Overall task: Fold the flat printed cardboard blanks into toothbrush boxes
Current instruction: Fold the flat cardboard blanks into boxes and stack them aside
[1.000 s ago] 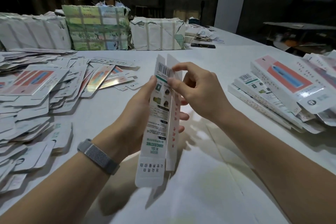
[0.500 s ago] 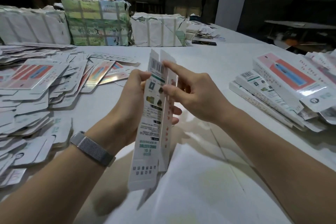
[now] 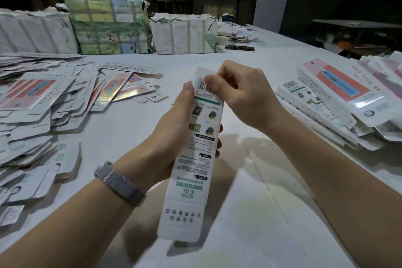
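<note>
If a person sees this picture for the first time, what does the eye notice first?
First, the long printed toothbrush box held upright at the centre: the left hand grips its middle and the right hand pinches its top flap. Next, the loose heap of flat blanks on the left of the white table, and the stack of folded boxes on the right.

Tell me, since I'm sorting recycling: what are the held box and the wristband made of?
Box: apparently thin printed cardboard, matte white, with creased flaps. Wristband on the left wrist: looks like woven metal mesh, grey with a fine glinting weave; could be fabric.
</note>
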Action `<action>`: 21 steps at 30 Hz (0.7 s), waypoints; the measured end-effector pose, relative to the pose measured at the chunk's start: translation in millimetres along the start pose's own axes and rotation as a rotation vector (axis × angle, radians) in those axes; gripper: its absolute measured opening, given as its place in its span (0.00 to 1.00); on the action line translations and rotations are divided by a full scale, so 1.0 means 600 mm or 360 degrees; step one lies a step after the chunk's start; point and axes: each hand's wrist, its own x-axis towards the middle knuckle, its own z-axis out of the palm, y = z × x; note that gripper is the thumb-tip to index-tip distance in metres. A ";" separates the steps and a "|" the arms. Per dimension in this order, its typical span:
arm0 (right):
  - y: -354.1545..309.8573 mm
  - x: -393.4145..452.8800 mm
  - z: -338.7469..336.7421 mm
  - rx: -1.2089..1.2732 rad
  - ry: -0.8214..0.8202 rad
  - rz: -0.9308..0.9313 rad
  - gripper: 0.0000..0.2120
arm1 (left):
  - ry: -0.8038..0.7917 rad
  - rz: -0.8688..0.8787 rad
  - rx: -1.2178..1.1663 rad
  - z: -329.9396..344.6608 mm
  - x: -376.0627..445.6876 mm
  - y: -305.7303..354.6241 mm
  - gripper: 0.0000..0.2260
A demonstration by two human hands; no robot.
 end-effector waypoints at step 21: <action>-0.006 -0.023 0.044 0.1214 -0.0078 0.0259 0.05 | 0.0096 0.0545 -0.0225 0.008 0.006 -0.012 0.10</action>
